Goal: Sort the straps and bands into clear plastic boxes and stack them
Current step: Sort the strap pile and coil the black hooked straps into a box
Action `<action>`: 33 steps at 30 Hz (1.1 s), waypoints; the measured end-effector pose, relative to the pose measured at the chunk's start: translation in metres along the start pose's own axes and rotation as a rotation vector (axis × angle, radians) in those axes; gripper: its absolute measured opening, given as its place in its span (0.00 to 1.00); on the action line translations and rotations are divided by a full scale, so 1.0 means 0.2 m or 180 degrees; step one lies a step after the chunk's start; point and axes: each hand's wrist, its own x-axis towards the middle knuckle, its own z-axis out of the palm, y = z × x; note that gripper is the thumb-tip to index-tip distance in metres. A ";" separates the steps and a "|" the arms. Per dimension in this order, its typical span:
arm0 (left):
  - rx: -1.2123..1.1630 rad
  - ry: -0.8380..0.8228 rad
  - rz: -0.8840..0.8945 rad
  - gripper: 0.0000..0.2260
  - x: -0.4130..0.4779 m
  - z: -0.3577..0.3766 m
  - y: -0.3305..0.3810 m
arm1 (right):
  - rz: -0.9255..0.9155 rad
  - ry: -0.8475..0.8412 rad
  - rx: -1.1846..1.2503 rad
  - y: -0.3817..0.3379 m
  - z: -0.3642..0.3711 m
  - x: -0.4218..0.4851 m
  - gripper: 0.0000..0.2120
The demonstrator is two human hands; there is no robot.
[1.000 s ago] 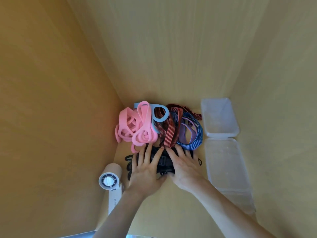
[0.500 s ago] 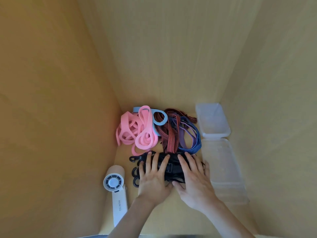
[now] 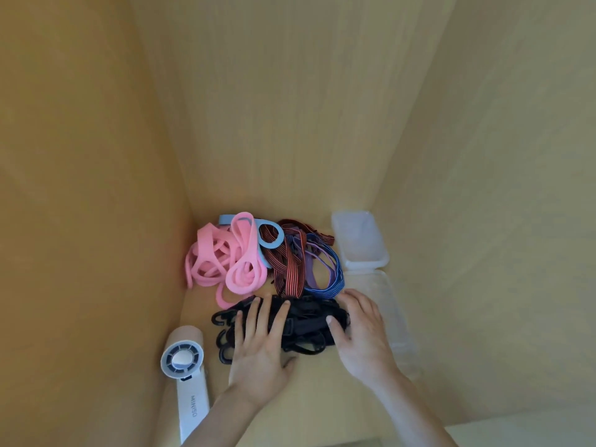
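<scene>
1. Task item. The black straps (image 3: 303,324) lie in a bundle on the wooden shelf floor (image 3: 316,398), directly under and between both grips.
2. Left grip (image 3: 258,356): released. The fingers are straight and rest flat on the left half of the bundle.
3. Right grip (image 3: 364,337): released. The thumb presses on the right end of the bundle. The fingers appear to lie nearly straight along that end, not closed round it, though the hand itself covers the contact.
4. Black hooks (image 3: 219,319) project from the bundle just outside the left grip.
5. Beyond the fingertips of both grips lies the unsorted heap. Pink bands (image 3: 225,262) are ahead of the left grip. A light blue band (image 3: 274,238) is behind them. Red-and-black striped straps (image 3: 287,269) are ahead of the gap between the grips. A purple band (image 3: 311,272) and a blue striped band (image 3: 333,275) are ahead of the right grip. These items overlap, so individual pieces cannot be counted.
6. Outside the right grip, touching its outer edge in this view, lies a near clear plastic box (image 3: 395,314). Its outline is faint. A far clear plastic box (image 3: 361,240) lies beyond it.
7. Outside the left grip, near the wrist, lies a white handheld fan (image 3: 185,359). The handle reads "MINISO" and its lower end is cut off.
8. Wooden walls enclose the shelf on three sides.
</scene>
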 end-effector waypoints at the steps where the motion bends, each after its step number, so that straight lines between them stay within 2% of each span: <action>1: -0.0061 0.0088 0.0036 0.42 -0.02 0.00 0.02 | 0.0085 0.0157 0.0030 0.02 -0.03 0.02 0.20; 5: -0.0303 0.0604 0.0186 0.40 -0.07 0.07 0.04 | 0.0296 0.0606 -0.0092 0.09 -0.12 0.20 0.18; 7: -0.0225 0.0633 0.0246 0.40 -0.09 0.12 0.03 | 0.0329 0.0621 -0.0375 0.11 -0.15 0.31 0.19; 10: -0.0065 0.0474 0.0297 0.42 -0.12 0.19 0.01 | 0.0203 0.0249 -0.1145 0.14 -0.16 0.48 0.20; 13: -0.0028 0.0395 0.0315 0.45 -0.12 0.21 0.00 | 0.0213 -0.0464 -0.1749 0.16 -0.14 0.62 0.15; 15: -0.0040 0.0341 0.0296 0.44 -0.12 0.20 0.00 | 0.0391 -0.0783 -0.1880 0.16 -0.12 0.68 0.11; 17: -0.0077 0.0305 0.0275 0.43 -0.12 0.20 0.00 | 0.0452 -0.0792 -0.1866 0.18 -0.10 0.70 0.12; 22: -0.0147 0.0305 0.0251 0.44 -0.12 0.20 0.00 | 0.0202 -0.0414 -0.1929 0.20 -0.16 0.70 0.10; 26: -0.0198 0.0315 0.0238 0.44 -0.11 0.18 0.00 | 0.0160 0.0123 -0.1319 0.17 -0.25 0.67 0.11; 31: -0.0271 0.0276 0.0229 0.44 -0.12 0.17 0.00 | -0.0308 0.0975 -0.0658 0.06 -0.35 0.46 0.05; 33: -0.0274 0.0270 0.0231 0.43 -0.12 0.17 0.00 | -0.0388 0.1121 -0.0562 0.02 -0.39 0.37 0.03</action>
